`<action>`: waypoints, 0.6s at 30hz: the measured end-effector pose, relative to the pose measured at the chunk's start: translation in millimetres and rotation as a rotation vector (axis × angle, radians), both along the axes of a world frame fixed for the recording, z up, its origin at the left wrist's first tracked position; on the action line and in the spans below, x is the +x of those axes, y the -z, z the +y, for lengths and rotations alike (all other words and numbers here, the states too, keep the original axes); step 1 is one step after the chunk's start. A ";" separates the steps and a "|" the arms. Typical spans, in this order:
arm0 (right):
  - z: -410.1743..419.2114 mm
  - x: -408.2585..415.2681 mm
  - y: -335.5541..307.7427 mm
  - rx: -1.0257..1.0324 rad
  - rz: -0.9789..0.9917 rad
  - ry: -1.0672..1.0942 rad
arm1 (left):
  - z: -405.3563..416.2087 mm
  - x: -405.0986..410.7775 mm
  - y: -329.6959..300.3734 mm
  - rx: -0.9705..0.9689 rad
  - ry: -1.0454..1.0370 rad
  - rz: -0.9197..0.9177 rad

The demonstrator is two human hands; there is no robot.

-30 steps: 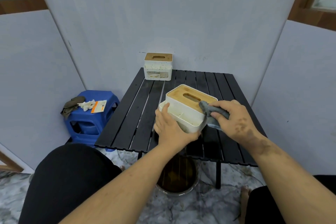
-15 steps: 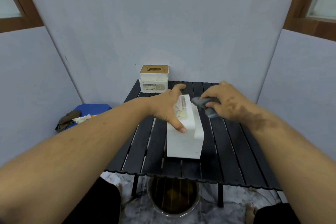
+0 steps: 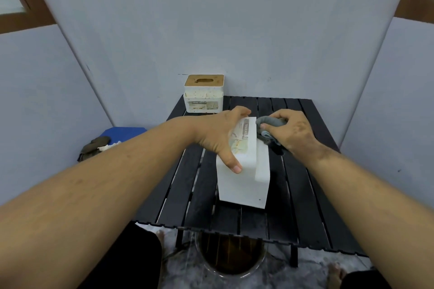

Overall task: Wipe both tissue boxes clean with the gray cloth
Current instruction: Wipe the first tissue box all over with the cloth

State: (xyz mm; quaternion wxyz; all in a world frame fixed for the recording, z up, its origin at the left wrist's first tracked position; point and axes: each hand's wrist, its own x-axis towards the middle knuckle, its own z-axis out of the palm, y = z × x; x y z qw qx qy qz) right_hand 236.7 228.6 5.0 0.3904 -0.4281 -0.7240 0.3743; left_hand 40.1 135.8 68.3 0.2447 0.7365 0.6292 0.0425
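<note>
Near tissue box (image 3: pixel 244 171) lies tipped on side at middle of black slatted table (image 3: pixel 312 195), label face up. My left hand (image 3: pixel 218 136) grips its left side, thumb across white face. My right hand (image 3: pixel 291 131) clenches gray cloth (image 3: pixel 270 122), pressing it to box's far right edge. Second tissue box (image 3: pixel 203 94) stands upright behind near box, at table's far edge. Blue stool (image 3: pixel 124 131) sits left of near box, beyond table. Bucket (image 3: pixel 232 258) shows under table's front edge.

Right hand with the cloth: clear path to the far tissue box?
Probably yes. The right hand grips the gray cloth, and bare slats lie between it and the far tissue box.
</note>
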 end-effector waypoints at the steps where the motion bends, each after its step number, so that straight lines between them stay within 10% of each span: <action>1: 0.5 -2.1 1.4 0.000 0.014 0.005 | -0.2 -0.9 1.8 0.008 -0.006 -0.014; 12: -15.1 18.2 -5.7 0.079 -0.329 -0.311 | 0.3 -1.4 4.0 0.038 -0.010 -0.031; 18: -8.3 4.5 1.2 0.091 0.010 -0.092 | -2.2 3.7 4.6 0.041 -0.011 -0.061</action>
